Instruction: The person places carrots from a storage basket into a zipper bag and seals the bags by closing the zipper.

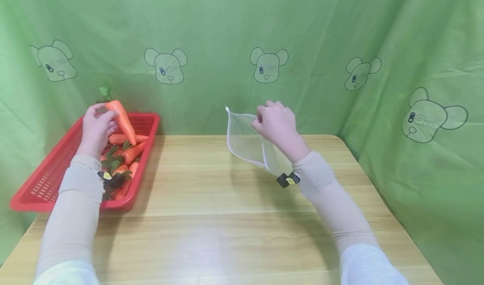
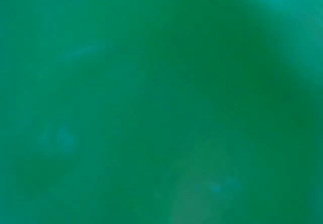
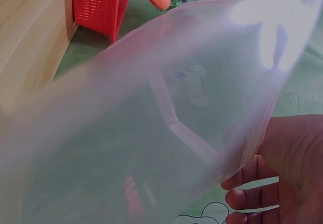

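Note:
My left hand (image 1: 96,127) pinches an orange carrot (image 1: 122,120) near its green leafy top, with the tip slanting down to the right. It is held over a red plastic basket (image 1: 154,127), where several more carrots (image 1: 134,151) lie in a heap. To the right, my right hand (image 1: 277,123) grips the rim of a translucent white zipper bag (image 1: 243,140). The bag hangs above the table with its mouth spread. In the right wrist view the bag (image 3: 126,133) fills most of the frame. The left wrist view is only a green blur.
The light wooden table (image 1: 196,226) runs beneath both arms. A green curtain (image 1: 215,32) with printed bear heads hangs behind it and along its right side. The basket stands at the table's left edge, its slotted wall (image 1: 43,188) facing outward.

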Motion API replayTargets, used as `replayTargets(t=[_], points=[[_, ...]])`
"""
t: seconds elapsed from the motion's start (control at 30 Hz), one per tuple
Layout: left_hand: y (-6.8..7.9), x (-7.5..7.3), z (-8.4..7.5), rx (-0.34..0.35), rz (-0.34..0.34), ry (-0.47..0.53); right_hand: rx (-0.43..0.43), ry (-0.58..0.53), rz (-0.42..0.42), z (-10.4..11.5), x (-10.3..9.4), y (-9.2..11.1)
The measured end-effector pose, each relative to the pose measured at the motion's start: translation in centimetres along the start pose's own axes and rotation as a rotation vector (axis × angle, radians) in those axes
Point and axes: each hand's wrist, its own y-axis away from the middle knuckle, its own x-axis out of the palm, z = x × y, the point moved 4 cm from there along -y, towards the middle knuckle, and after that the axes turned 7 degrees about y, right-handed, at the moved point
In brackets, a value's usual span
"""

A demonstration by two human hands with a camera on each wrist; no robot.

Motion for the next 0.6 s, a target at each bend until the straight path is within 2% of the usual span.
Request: replayTargets(t=[0.13,0.37,0.6], points=[[0.5,0.5,-0.8,0.021,0.007,0.093,-0.003,-0.002,-0.014,0.0,0.0,0.0],[0.9,1.7,-2.4,0.082,-0.038,0.223,-0.003,-0.01,-0.01,0.0,0.0,0.0],[2.0,3.0,-3.8,0.113,-0.022,0.294,-0.003,-0.005,0.003,-0.1,0.0,-0.1]])
